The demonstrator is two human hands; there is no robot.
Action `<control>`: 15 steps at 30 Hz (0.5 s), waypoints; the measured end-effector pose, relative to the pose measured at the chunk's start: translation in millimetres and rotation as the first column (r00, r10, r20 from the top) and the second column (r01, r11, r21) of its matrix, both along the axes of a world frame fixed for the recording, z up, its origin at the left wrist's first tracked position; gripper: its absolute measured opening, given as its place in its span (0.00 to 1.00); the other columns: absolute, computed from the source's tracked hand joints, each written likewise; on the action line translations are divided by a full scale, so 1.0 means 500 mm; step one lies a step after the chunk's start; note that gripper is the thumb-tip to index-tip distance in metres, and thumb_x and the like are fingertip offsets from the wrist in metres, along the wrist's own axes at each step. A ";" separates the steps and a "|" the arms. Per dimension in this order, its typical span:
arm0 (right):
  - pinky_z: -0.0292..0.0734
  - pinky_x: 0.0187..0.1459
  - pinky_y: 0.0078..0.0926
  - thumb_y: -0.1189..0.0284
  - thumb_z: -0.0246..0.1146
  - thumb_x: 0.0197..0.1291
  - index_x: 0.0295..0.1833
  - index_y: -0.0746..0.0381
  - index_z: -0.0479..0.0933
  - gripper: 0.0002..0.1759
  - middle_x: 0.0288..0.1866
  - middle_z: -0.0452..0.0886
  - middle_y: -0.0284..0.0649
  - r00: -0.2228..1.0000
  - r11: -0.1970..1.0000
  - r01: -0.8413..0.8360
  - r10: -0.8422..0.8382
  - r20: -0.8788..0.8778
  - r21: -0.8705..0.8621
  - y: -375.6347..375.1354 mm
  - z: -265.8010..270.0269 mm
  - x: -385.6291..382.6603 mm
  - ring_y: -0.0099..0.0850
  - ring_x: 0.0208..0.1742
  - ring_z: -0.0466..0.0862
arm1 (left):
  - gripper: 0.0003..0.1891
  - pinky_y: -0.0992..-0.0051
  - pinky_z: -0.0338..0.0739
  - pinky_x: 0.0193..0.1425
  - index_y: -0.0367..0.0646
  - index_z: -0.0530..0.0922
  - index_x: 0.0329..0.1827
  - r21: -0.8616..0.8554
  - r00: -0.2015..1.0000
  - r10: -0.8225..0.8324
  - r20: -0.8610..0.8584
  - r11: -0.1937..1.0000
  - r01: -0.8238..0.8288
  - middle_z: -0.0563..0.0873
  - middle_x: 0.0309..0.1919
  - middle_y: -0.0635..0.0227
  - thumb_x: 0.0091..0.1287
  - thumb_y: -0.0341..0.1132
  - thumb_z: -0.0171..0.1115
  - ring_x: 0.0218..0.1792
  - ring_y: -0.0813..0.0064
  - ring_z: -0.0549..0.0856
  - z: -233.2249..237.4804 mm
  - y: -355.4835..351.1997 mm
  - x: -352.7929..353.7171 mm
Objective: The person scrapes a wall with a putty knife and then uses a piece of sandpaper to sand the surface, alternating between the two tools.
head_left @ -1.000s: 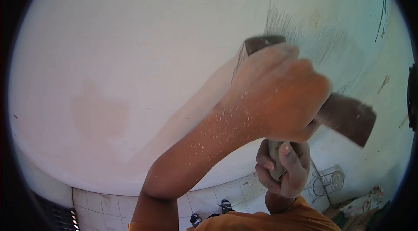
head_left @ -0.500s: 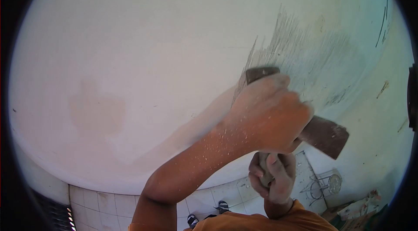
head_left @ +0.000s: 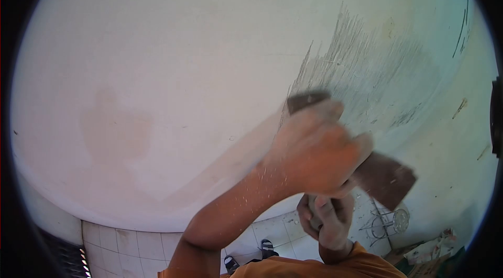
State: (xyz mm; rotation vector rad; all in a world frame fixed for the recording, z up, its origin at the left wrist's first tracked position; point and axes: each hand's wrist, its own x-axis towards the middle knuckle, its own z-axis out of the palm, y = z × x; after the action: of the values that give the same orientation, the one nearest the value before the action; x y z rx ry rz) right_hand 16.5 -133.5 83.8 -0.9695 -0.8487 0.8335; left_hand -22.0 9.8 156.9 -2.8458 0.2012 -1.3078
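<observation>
My left hand (head_left: 319,149) is closed around a strip of dark brown sandpaper (head_left: 386,179), slightly blurred by motion. One end of the sandpaper sticks out beyond my knuckles at the upper left; a wider flap hangs out at the lower right. It is against or close to the white wall (head_left: 183,58), just below a patch of grey streaks (head_left: 361,63). Lower down, in front of my body, my right hand (head_left: 335,223) is wrapped around a grey oblong thing (head_left: 316,212) whose kind I cannot make out. My left hand partly covers its upper end.
A metal-framed stool or rack (head_left: 399,220) stands on the tiled floor (head_left: 123,246) at the lower right. Beside it lie cardboard and crumpled wrapping (head_left: 435,249). My sandalled feet (head_left: 267,246) show below. A dark grille (head_left: 60,249) is at the lower left.
My left hand has moved down and slightly left along the wall with the sandpaper. My right hand sits slightly lower, still around the grey thing.
</observation>
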 end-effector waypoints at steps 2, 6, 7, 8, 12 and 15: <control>0.56 0.14 0.10 0.66 0.51 0.71 0.47 0.67 0.66 0.13 0.25 0.71 0.37 0.999 0.999 0.032 -0.031 0.021 -0.024 -0.003 -0.017 -0.003 0.15 0.14 0.63 | 0.15 0.70 0.73 0.37 0.51 0.70 0.24 -0.026 0.998 -0.042 -0.037 0.999 0.041 0.74 0.12 0.73 0.32 0.39 0.66 0.22 0.68 0.77 -0.030 0.004 -0.001; 0.56 0.13 0.12 0.64 0.51 0.71 0.47 0.67 0.67 0.14 0.25 0.71 0.37 0.999 1.000 0.004 -0.005 0.051 0.024 0.000 0.030 0.005 0.17 0.13 0.62 | 0.15 0.67 0.72 0.33 0.50 0.71 0.23 -0.023 0.997 -0.075 0.021 0.997 0.075 0.74 0.12 0.72 0.31 0.39 0.65 0.22 0.67 0.76 0.015 0.002 0.002; 0.55 0.13 0.12 0.64 0.51 0.71 0.47 0.67 0.67 0.15 0.26 0.71 0.38 0.999 0.999 0.008 -0.009 0.042 0.032 -0.002 0.026 0.004 0.17 0.13 0.63 | 0.15 0.67 0.72 0.32 0.50 0.71 0.23 -0.025 0.998 -0.065 0.008 0.998 0.065 0.74 0.12 0.72 0.31 0.39 0.65 0.21 0.67 0.75 0.029 -0.001 -0.001; 0.55 0.12 0.12 0.63 0.51 0.71 0.48 0.67 0.67 0.16 0.26 0.71 0.40 0.999 0.999 0.006 -0.008 0.038 0.042 0.000 0.023 0.005 0.17 0.13 0.63 | 0.15 0.67 0.71 0.32 0.50 0.71 0.23 -0.023 0.999 -0.051 0.001 0.998 0.052 0.74 0.12 0.72 0.31 0.38 0.65 0.21 0.66 0.75 0.037 -0.002 -0.002; 0.54 0.12 0.11 0.64 0.51 0.71 0.48 0.68 0.67 0.16 0.24 0.69 0.40 1.000 1.000 -0.008 0.008 0.020 0.010 -0.002 -0.021 -0.001 0.16 0.13 0.62 | 0.15 0.65 0.67 0.28 0.50 0.70 0.23 -0.033 0.992 -0.010 -0.127 0.999 0.006 0.75 0.12 0.71 0.31 0.38 0.64 0.22 0.65 0.73 -0.017 -0.002 -0.013; 0.53 0.12 0.11 0.64 0.50 0.72 0.49 0.67 0.66 0.16 0.22 0.67 0.37 0.995 0.995 -0.058 0.052 0.080 0.078 0.013 0.047 0.018 0.15 0.13 0.59 | 0.15 0.65 0.67 0.27 0.50 0.70 0.23 0.004 0.998 -0.036 0.059 0.999 0.036 0.74 0.12 0.72 0.31 0.40 0.66 0.26 0.67 0.75 0.058 0.004 0.001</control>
State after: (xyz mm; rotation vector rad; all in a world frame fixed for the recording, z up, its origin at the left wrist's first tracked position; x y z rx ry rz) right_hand 25.3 -127.1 107.5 -0.9164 -0.9723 0.8067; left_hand -21.4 11.8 185.7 -2.8100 0.2547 -1.3947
